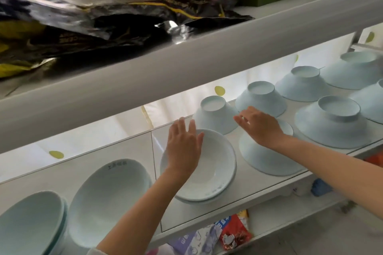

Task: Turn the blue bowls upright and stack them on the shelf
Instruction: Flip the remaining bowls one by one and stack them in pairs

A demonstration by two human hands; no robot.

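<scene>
Three upright bowl stacks (199, 174) line the shelf (259, 188), left of seven upside-down bowls (331, 124). The left hand (183, 148) rests open inside the rightmost stack; the right hand (261, 125) lies open-fingered on the nearest inverted bowl (267, 157).

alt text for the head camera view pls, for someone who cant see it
A person's left hand rests over an upright stack of pale blue bowls on a white shelf, while the right hand reaches over an upside-down bowl. More upside-down bowls sit to the right; upright stacks sit to the left.
</scene>
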